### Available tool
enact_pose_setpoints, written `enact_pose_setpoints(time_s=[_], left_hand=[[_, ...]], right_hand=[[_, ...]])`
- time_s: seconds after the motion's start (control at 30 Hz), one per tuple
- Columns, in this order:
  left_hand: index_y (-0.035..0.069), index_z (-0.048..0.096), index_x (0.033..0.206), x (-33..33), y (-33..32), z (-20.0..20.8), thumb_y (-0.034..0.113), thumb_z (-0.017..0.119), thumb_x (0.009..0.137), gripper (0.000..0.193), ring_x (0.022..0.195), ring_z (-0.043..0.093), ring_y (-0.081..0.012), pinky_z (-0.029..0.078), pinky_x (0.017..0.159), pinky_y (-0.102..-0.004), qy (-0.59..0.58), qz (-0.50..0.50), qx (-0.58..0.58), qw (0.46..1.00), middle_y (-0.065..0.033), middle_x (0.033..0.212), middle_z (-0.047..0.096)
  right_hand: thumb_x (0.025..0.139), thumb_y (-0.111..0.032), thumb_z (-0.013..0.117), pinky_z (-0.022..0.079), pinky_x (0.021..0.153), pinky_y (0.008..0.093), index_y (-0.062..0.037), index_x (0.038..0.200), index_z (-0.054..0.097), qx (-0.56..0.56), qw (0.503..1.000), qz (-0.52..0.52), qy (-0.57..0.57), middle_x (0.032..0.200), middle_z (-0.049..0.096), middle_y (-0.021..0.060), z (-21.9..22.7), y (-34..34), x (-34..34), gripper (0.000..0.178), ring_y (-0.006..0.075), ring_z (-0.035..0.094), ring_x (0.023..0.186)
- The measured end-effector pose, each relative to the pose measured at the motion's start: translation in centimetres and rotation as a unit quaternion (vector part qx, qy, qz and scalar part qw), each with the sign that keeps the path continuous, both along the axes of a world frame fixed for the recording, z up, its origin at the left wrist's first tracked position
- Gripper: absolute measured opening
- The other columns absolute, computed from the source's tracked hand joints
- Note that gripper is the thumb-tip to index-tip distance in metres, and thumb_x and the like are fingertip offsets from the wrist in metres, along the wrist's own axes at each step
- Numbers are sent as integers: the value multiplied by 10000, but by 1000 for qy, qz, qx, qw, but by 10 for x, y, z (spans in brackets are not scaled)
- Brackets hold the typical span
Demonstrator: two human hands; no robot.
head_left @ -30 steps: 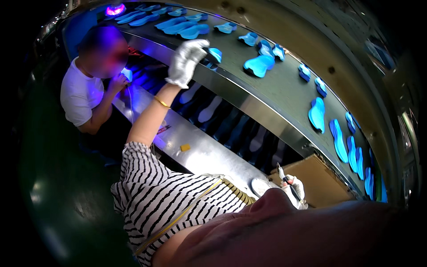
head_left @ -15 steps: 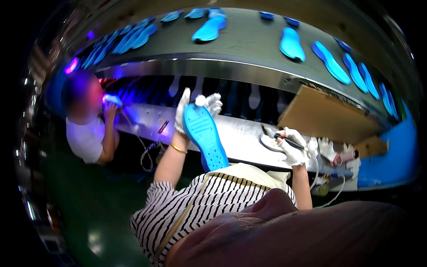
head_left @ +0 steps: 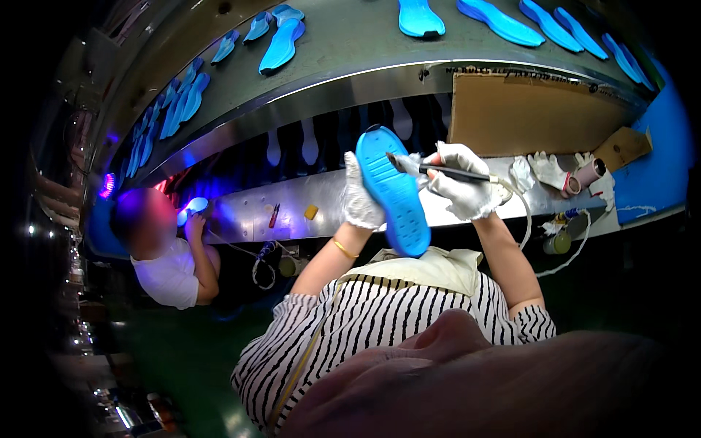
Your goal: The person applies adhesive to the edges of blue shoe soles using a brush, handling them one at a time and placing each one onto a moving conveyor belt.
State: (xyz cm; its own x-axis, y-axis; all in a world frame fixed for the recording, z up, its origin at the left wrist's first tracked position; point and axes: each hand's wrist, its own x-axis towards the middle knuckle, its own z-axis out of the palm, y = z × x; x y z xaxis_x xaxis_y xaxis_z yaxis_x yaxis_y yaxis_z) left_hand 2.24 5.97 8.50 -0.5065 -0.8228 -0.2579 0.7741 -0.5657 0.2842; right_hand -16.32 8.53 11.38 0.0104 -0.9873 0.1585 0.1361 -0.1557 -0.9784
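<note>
Sole [head_left: 400, 198] lies gripped in left hand [head_left: 361, 196], right hand [head_left: 463, 185] pinching a brush [head_left: 461, 174].

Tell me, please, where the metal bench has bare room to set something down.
The metal bench has mostly bare room between the co-worker's hand and the red tool, and a smaller patch between the yellow block and the left hand. Its right end is crowded with loose white gloves and a pinkish roll.
</note>
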Motion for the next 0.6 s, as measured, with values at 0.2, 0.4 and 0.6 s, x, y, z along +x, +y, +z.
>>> enact_pose_setpoints(time_s=[0.2, 0.4, 0.6], left_hand=[[112, 399, 1394, -25, 11, -8, 784, 371, 835, 874, 1203, 516, -307, 424, 1043, -473, -49, 47, -60, 996, -128, 1343, 496], [102, 436, 1371, -24, 13, -42, 713, 400, 885, 781, 1180, 539, -246, 445, 1023, -402, -134, 94, -40, 986, -97, 1317, 535], [77, 387, 1401, -5, 11, -41, 777, 405, 828, 905, 1175, 544, -266, 443, 1032, -408, -107, 56, -62, 991, -135, 1316, 528]], right_hand=[[807, 38, 651, 536, 717, 255, -3, 996, 594, -43, 996, -71, 29, 894, 657, 76, -7, -15, 3, 202, 108, 647, 767], [806, 14, 688, 516, 724, 246, -30, 999, 582, -55, 998, -24, 22, 918, 631, 40, -13, -11, 33, 225, 85, 617, 796], [794, 37, 650, 519, 750, 266, -14, 1001, 593, -15, 1000, -6, 5, 929, 612, 64, -15, -5, 29, 221, 119, 619, 825]])
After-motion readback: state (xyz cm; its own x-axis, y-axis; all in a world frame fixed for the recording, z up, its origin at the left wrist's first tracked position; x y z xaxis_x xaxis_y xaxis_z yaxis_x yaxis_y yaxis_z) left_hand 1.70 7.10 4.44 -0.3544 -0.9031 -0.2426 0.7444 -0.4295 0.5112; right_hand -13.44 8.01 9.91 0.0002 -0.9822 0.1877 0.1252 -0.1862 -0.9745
